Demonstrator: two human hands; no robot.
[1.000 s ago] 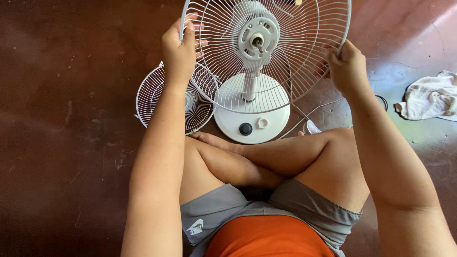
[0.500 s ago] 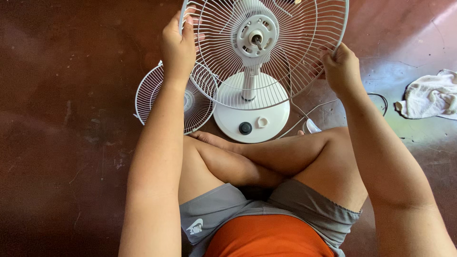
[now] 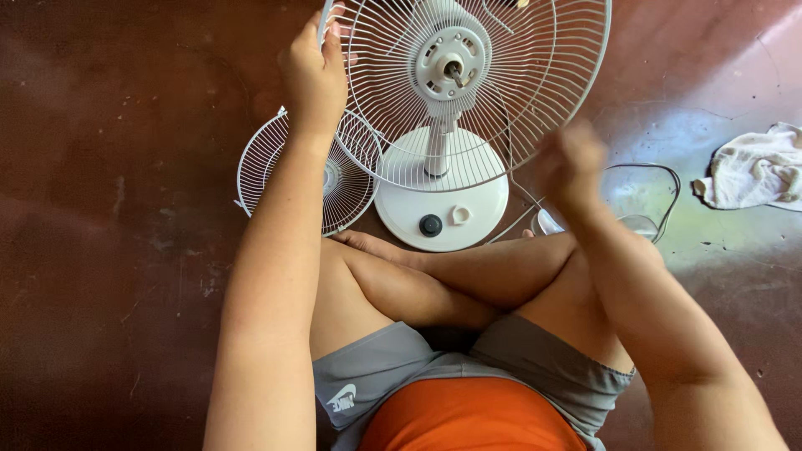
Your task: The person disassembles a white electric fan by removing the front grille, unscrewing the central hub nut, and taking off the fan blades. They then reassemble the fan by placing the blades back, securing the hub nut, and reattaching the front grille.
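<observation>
The left hand point(image 3: 313, 75) gripped the light, springy wire fan guard point(image 3: 476, 83) by its rim, while the blurred right hand point(image 3: 571, 163) held nothing.

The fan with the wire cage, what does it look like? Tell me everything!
The fan is white, plastic-looking, upright on a round base on the dark red floor. Its rear wire cage is on; no front cage or blades show, so the motor hub and shaft are bare. The base carries a dark knob and a pale button. The left hand grips the cage rim; the blurred right hand is off it.
</observation>
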